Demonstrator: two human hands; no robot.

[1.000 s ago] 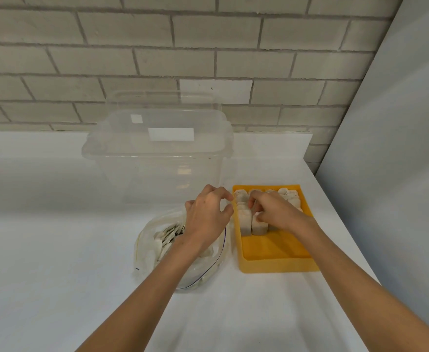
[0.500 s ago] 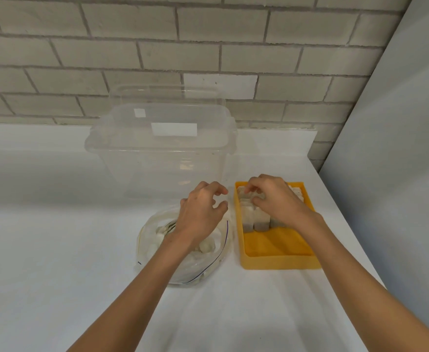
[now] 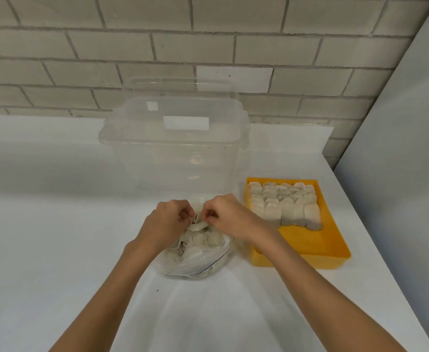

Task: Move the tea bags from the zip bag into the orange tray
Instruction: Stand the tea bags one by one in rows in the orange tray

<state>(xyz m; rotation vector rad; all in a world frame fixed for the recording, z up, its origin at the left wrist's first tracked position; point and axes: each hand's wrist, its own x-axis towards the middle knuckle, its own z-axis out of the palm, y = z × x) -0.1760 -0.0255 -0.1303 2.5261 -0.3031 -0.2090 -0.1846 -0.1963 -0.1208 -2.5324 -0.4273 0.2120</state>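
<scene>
A clear zip bag [image 3: 200, 262] with a blue seal line lies on the white table, holding several pale tea bags [image 3: 203, 238]. Both hands are over its open mouth. My left hand [image 3: 166, 224] has its fingers curled at the bag's top edge. My right hand [image 3: 230, 217] pinches a tea bag at the top of the pile, fingertips almost touching the left hand's. To the right sits the orange tray [image 3: 317, 246], its far half filled with several rows of tea bags [image 3: 285, 205]; its near half shows bare orange floor.
A large clear plastic tub [image 3: 175, 146] with its lid leaning behind it stands just beyond the zip bag. A brick wall runs along the back. A grey panel [image 3: 398, 174] borders the table's right edge, close to the tray.
My right hand left the orange tray and moved left to the zip bag, where it now pinches a tea bag. My left hand stayed at the bag's mouth.
</scene>
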